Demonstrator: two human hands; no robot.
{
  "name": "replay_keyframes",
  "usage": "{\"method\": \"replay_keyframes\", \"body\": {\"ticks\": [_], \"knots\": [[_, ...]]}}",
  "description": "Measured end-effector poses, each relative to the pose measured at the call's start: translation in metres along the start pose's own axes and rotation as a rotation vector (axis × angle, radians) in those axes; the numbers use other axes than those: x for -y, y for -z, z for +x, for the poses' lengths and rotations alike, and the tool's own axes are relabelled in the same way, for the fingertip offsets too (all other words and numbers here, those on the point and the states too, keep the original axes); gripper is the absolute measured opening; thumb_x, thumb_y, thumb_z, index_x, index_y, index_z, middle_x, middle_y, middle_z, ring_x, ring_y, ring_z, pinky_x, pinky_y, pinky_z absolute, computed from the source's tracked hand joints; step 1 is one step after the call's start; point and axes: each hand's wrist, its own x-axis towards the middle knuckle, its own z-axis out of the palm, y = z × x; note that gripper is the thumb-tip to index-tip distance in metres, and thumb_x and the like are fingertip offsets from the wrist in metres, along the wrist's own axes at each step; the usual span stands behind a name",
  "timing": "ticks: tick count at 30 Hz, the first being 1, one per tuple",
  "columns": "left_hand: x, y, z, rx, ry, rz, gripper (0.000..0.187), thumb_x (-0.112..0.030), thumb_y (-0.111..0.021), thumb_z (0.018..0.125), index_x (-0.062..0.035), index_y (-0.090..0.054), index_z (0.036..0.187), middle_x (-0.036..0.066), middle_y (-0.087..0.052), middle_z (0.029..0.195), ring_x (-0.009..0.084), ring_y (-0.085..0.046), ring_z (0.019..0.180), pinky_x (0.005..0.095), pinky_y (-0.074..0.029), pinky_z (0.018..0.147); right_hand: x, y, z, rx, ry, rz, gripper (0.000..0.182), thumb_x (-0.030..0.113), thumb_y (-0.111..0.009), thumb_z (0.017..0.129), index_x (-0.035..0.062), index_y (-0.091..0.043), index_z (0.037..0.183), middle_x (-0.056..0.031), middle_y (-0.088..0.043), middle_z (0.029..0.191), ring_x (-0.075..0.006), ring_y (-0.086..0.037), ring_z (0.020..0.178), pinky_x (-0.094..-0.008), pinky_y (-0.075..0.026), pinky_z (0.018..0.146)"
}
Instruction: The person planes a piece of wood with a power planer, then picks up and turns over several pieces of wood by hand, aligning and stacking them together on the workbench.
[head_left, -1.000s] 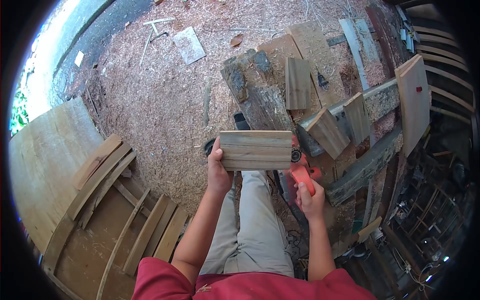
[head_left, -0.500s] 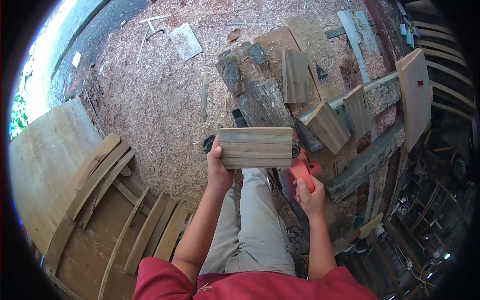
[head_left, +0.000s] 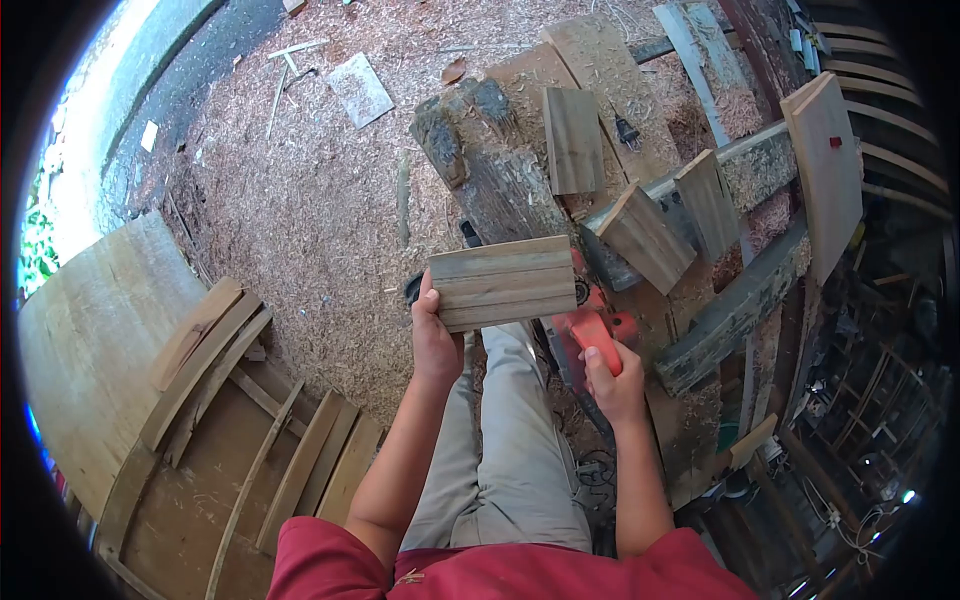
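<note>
My left hand (head_left: 437, 345) grips a short wooden board (head_left: 502, 284) by its left end, thumb on the upper face. The board is tilted a little, its right end higher, and shows grey-brown grain with dark lines. Beyond the board's right end, my right hand (head_left: 615, 385) is wrapped around the handle of a red power planer (head_left: 597, 338). The board hides part of the planer's body, and its underside cannot be seen.
Short boards (head_left: 574, 142) lie on and against weathered beams (head_left: 735, 305) at right. A wider board (head_left: 825, 180) leans upright there. A black plug (head_left: 627, 132) rests on a plank. Wood shavings (head_left: 320, 200) cover the ground. Curved wooden pieces (head_left: 205, 355) lie at lower left.
The board has tipped, its right end rising and its left end dropping slightly. The surroundings have shifted a little in view. Both hands keep their grips.
</note>
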Motion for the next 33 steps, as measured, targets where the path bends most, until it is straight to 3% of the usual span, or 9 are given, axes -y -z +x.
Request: {"method": "replay_keyframes", "body": {"ticks": [5,8,11,14,20,23,29,33], "knots": [[0.010,0.011,0.008,0.013,-0.001,0.067,0.055,-0.040,-0.034,0.114,-0.0111,-0.046,0.160,0.011,-0.059,0.146,0.0246,-0.060,0.133,0.0412,-0.056,0.104,0.007,-0.001,-0.001,-0.004,0.025,-0.017,0.035,0.032,-0.072,0.100,-0.0021,-0.077,0.105,-0.0043,-0.063,0.073,-0.0121,-0.055,0.070,-0.0341,-0.049,0.066],[-0.004,-0.016,0.001,0.087,-0.148,0.120,0.052,-0.040,-0.035,0.115,-0.0163,-0.043,0.161,0.012,-0.057,0.146,0.0275,-0.061,0.132,0.0424,-0.060,0.102,0.008,-0.001,0.000,-0.007,0.058,-0.025,0.035,0.032,-0.072,0.100,-0.0026,-0.077,0.106,-0.0053,-0.064,0.074,-0.0126,-0.056,0.070,-0.0349,-0.049,0.066],[-0.012,-0.036,-0.010,0.037,-0.154,0.156,0.052,-0.035,-0.035,0.115,-0.0195,-0.037,0.164,0.013,-0.048,0.152,0.0267,-0.052,0.138,0.0447,-0.046,0.118,0.013,0.003,0.001,-0.008,0.096,-0.056,0.036,0.032,-0.073,0.100,-0.0030,-0.077,0.106,-0.0062,-0.065,0.075,-0.0129,-0.057,0.071,-0.0355,-0.050,0.067],[-0.020,-0.048,-0.016,0.061,-0.113,0.154,0.051,-0.032,-0.035,0.115,-0.0199,-0.035,0.165,0.014,-0.045,0.154,0.0257,-0.050,0.139,0.0439,-0.044,0.120,0.011,0.003,0.005,-0.019,0.149,-0.048,0.036,0.032,-0.073,0.100,-0.0029,-0.077,0.107,-0.0078,-0.067,0.076,-0.0142,-0.058,0.071,-0.0363,-0.051,0.068],[-0.004,-0.051,-0.007,0.028,-0.258,0.317,0.049,-0.032,-0.032,0.117,-0.0213,-0.035,0.164,0.014,-0.045,0.154,0.0253,-0.048,0.141,0.0440,-0.048,0.117,0.006,0.001,0.004,-0.061,0.187,-0.081,0.037,0.035,-0.075,0.098,-0.0019,-0.077,0.103,-0.0152,-0.071,0.075,-0.0217,-0.066,0.068,-0.0405,-0.054,0.069],[0.006,-0.045,0.001,0.018,-0.348,0.544,0.045,-0.029,-0.035,0.119,-0.0216,-0.031,0.164,0.013,-0.046,0.152,0.0235,-0.051,0.138,0.0428,-0.050,0.113,0.003,-0.001,0.005,-0.070,0.197,-0.043,0.038,0.036,-0.075,0.098,-0.0017,-0.076,0.101,-0.0175,-0.071,0.075,-0.0247,-0.069,0.068,-0.0421,-0.055,0.068],[0.018,-0.082,0.002,0.193,-0.261,0.190,0.047,-0.009,-0.057,0.115,-0.0191,-0.026,0.150,0.013,-0.057,0.139,0.0173,-0.060,0.123,0.0368,-0.052,0.104,0.001,0.002,0.004,-0.050,0.163,-0.025,0.040,0.039,-0.077,0.097,-0.0009,-0.073,0.097,-0.0199,-0.071,0.077,-0.0307,-0.074,0.073,-0.0428,-0.056,0.071],[0.026,-0.096,0.020,0.212,-0.310,0.262,0.047,-0.005,-0.063,0.112,-0.0173,-0.029,0.143,0.013,-0.065,0.124,0.0170,-0.064,0.113,0.0356,-0.054,0.099,0.003,0.012,0.004,-0.072,0.293,-0.043,0.049,0.049,-0.080,0.096,0.0016,-0.072,0.103,-0.0194,-0.074,0.087,-0.0337,-0.075,0.077,-0.0430,-0.057,0.072]]}}
